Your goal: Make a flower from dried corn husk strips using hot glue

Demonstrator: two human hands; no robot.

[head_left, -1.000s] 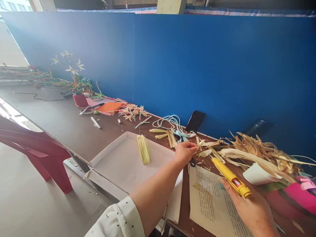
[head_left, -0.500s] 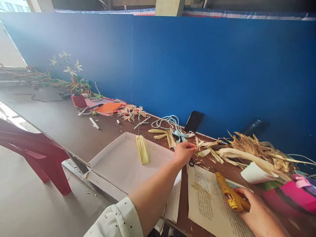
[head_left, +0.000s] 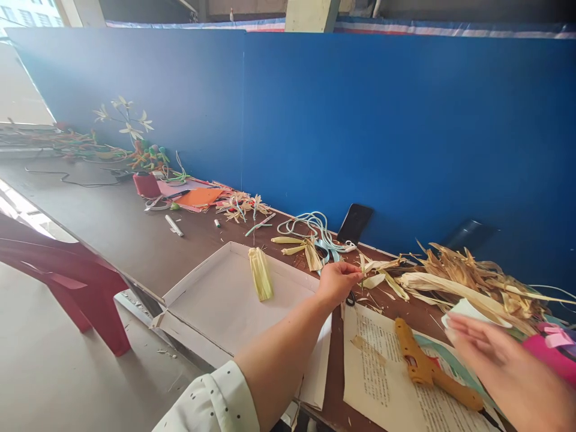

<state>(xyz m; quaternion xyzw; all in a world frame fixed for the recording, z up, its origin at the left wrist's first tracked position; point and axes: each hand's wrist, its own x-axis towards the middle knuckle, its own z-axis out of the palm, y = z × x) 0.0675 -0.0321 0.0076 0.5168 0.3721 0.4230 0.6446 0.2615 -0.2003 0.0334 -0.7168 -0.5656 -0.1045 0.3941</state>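
My left hand is closed in a pinch at the end of a pale piece of corn husk, above the brown table. My right hand is open and slightly blurred, with fingers stretched out in front of a white paper cup. A yellow glue gun lies on a printed sheet, just left of the right hand and apart from it. More dry corn husks are heaped behind the cup. One yellow-green husk piece rests in a shallow white box.
A dark phone leans against the blue partition, beside a pale blue cord. Husk flowers, orange paper and a white stick lie farther left. A red plastic chair stands at the table's left edge.
My right hand has let go of the glue gun, now lying on the printed sheet, and moved up and right toward the cup. My left hand keeps its pinch.
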